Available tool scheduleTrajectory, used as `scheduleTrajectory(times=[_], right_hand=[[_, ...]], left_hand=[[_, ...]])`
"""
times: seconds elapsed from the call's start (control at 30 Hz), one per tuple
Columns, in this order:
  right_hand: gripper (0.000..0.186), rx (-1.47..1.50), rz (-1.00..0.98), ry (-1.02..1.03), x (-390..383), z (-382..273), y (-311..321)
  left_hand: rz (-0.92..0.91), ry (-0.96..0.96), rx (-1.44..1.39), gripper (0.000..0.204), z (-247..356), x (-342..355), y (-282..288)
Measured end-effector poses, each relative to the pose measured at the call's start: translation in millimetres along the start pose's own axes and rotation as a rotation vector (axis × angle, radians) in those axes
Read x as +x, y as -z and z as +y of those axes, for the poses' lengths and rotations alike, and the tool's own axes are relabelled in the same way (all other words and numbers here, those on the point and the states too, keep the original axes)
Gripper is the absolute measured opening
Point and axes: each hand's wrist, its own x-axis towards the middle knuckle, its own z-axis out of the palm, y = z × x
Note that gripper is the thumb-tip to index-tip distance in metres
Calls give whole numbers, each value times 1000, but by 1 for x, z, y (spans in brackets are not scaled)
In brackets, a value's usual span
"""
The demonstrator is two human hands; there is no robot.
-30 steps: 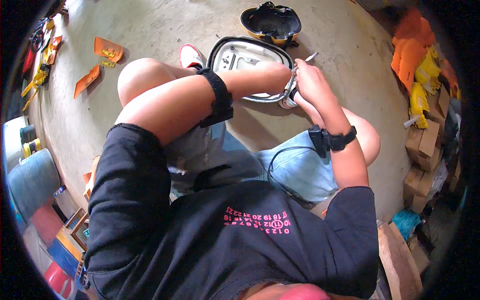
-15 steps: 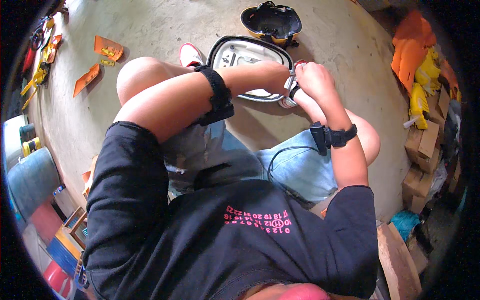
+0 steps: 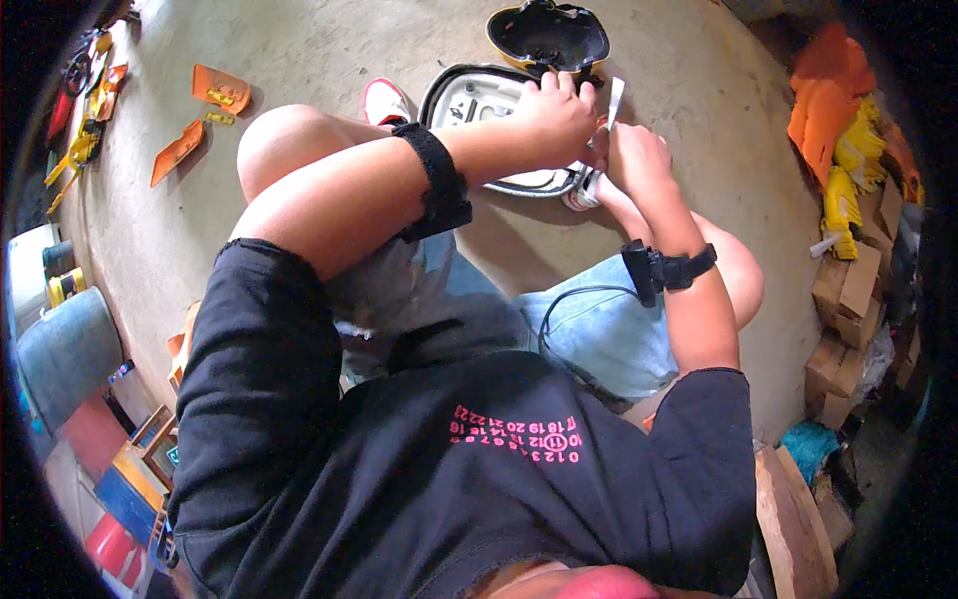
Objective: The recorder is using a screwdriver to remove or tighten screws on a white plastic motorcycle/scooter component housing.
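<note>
Both my hands meet above the right end of a white, rounded case-like shell with a dark rim and moulded inside. A narrow pale strip stands up between them. My right hand is closed like a fist at the strip's lower end. My left hand reaches across the shell, some fingers raised and apart. Its thumb side bends in, closed, towards my right hand in the shadow by the strip. What that pinch holds is hidden. My left hand covers part of the shell's inside.
A yellow helmet with a black inside lies upturned beyond the shell. Orange pieces lie on the concrete floor at left. Orange and yellow parts and cardboard boxes line the right side. My bent legs flank the shell.
My left hand has risen away from the shell's right end, its fingers lifting. The pale strip now points up between my hands. My right hand has shifted slightly right.
</note>
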Motion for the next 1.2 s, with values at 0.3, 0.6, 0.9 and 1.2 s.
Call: scheduleTrajectory(times=[0.3,0.6,0.9,1.2], right_hand=[[29,-2,382,103,-11,-4,8],[23,8,36,-50,1,1,-6],[23,120,433,192,-11,-3,0],[18,-53,91,7,-1,-2,-6]], left_hand=[[-377,-175,-74,15,-6,-7,-7],[131,16,89,61,-1,-5,3],[-390,-94,-104,20,-7,-2,-16],[66,112,42,89,4,-4,-5]])
